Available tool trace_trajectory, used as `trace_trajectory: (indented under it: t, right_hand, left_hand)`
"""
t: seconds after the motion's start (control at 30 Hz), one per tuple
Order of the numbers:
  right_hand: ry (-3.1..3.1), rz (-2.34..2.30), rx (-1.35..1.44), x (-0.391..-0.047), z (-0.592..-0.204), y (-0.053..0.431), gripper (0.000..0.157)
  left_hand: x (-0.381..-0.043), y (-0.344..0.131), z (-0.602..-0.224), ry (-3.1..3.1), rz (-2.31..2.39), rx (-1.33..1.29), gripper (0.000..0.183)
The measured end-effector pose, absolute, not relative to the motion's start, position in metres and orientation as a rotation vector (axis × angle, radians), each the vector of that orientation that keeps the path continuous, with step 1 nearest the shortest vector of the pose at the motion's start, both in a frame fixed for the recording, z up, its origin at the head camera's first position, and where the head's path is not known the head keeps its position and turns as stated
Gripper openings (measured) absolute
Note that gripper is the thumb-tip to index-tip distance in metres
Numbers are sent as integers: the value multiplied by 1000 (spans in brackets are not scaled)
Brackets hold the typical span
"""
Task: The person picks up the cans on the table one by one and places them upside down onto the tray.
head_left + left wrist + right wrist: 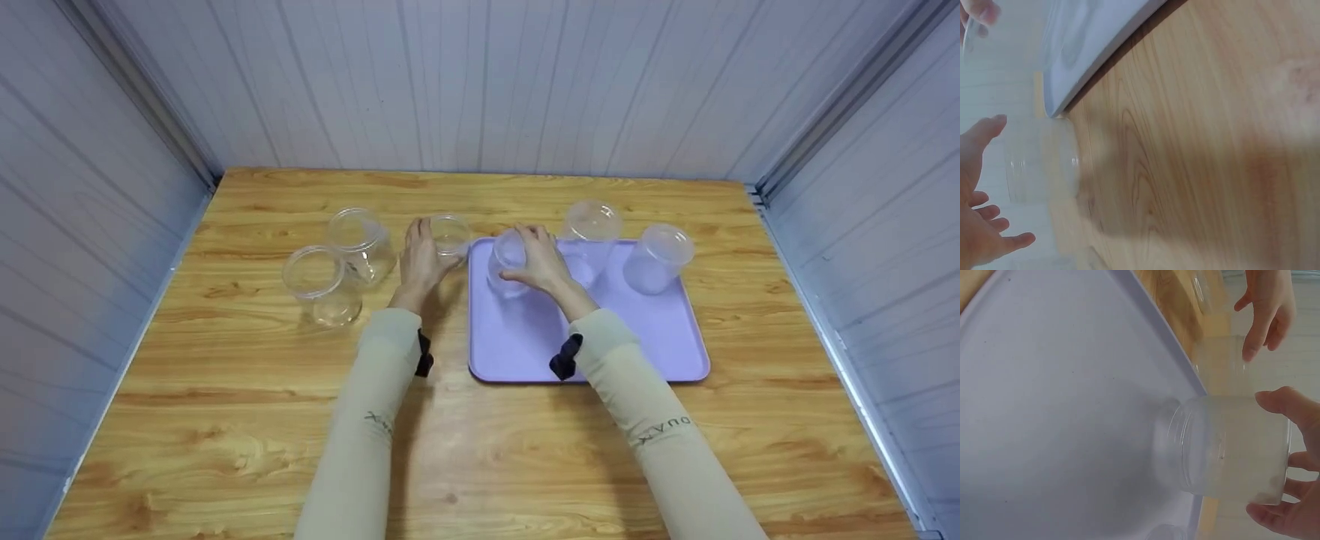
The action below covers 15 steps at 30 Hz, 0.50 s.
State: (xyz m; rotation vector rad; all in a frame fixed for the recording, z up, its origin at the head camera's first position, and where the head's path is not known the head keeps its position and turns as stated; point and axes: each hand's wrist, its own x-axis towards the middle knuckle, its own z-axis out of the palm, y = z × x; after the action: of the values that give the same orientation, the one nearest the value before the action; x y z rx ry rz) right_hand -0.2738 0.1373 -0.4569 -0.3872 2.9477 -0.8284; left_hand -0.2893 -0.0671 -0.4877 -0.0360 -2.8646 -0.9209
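Note:
In the head view my right hand [536, 259] grips a translucent plastic jar [506, 270] from above, at the left rear of the lilac tray [517, 352]. The right wrist view shows the thumb and fingers across the rim of this jar [1230, 450], its base close over the tray. My left hand [421, 259] is at a shorter clear jar [452, 238] that stands on the table just left of the tray. Seen from the left wrist, the thumb and fingers of this hand [977, 208] are spread beside that jar [1044, 160].
Two larger clear jars [313, 276] [360, 240] stand on the table at the left. At the tray's right are a tall clear jar [591, 229] and a frosted jar [656, 262]. Pale panel walls [480, 90] enclose the wooden table [225, 420] at the back and sides.

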Motion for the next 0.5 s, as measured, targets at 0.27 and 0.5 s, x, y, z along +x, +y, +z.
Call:
trace_trajectory:
  t: [0.27, 0.5]
  right_hand:
    - [2927, -798, -405, -278, -457, 130, 89]
    - [2927, -705, -382, -282, -453, 125, 90]
  left_hand:
    - [-298, -64, -487, -2987, -859, -21, 94]
    - [-303, -63, -485, -3043, -871, 7, 98]
